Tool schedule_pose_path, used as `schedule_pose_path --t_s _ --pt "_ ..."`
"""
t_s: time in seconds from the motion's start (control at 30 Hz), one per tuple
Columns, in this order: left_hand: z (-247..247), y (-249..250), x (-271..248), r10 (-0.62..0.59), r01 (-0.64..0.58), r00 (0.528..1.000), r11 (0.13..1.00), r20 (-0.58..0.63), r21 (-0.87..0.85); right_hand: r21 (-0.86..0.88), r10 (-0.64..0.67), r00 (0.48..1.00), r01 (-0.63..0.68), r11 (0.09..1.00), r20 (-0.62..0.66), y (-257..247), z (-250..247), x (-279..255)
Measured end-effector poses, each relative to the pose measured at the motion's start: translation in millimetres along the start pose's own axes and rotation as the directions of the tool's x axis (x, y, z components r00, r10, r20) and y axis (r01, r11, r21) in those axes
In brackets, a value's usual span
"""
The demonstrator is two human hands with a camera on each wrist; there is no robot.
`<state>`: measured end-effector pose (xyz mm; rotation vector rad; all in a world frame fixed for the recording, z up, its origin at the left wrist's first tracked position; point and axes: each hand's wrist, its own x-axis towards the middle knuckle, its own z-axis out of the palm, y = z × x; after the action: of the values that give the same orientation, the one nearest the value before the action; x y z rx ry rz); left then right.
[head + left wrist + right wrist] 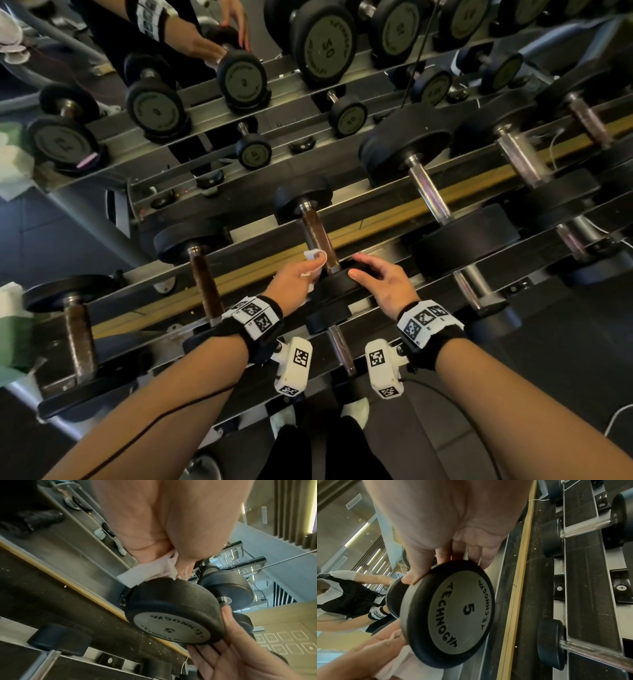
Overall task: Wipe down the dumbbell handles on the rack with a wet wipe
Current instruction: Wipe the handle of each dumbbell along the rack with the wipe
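Note:
A small black dumbbell marked 5 (450, 615) lies on the rack's upper tier (239, 277), its brown, worn handle (317, 236) pointing away from me. My left hand (294, 277) pinches a crumpled white wet wipe (313, 262) beside the near end of that handle, just left of it. In the left wrist view the wipe (135, 573) hangs just behind the dumbbell's near head (171, 618). My right hand (380, 281) grips that near head, thumb and fingers curled over its rim (412, 577).
More dumbbells flank it: two with brown handles on the left (205, 284), heavier chrome-handled ones on the right (431, 202). A lower tier holds another dumbbell (339, 346). A mirror (239, 78) backs the rack. A green and white packet (13, 342) sits at the far left.

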<state>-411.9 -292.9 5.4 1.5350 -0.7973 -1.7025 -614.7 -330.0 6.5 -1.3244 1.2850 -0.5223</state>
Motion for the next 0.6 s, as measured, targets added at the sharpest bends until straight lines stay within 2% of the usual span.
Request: schedule_pose_path --t_s 0.1,0.17,0.23,0.3,0.33,0.47,0.53,0.6 --pt "-8 -4 -8 0.027 -0.034 0.998 0.991 0.051 0.129 -0.052 -0.010 1.000 0.010 0.999 0.002 0 2 -1" --pt "-13 -5 -10 0.050 -0.055 0.998 0.991 0.043 0.118 -0.113 -0.048 0.999 0.050 0.992 0.019 -1 3 -2" --pt "-20 -3 -9 0.049 -0.053 0.992 0.998 -0.112 -0.037 -0.180 -0.084 0.995 0.092 0.979 0.049 -3 4 -2" --pt "-32 1 -3 0.021 -0.097 0.959 0.961 -0.283 -0.261 -0.212 -0.086 0.994 0.099 0.972 0.067 -5 5 -1" --pt "-37 3 3 0.013 -0.124 0.951 0.932 -0.310 -0.341 -0.216 -0.081 0.994 0.095 0.972 0.071 -6 4 -1" --pt "-32 22 22 -0.034 -0.110 0.955 0.882 -0.295 -0.458 -0.224 -0.082 0.994 0.097 0.970 0.075 -5 3 -1" --pt "-20 25 28 -0.029 -0.097 0.957 0.905 -0.288 -0.415 -0.218 -0.075 0.994 0.089 0.972 0.076 -5 3 -1" --pt "-6 22 29 0.006 -0.085 0.974 0.936 -0.228 -0.343 -0.213 -0.058 0.995 0.073 0.974 0.075 -5 3 -1"
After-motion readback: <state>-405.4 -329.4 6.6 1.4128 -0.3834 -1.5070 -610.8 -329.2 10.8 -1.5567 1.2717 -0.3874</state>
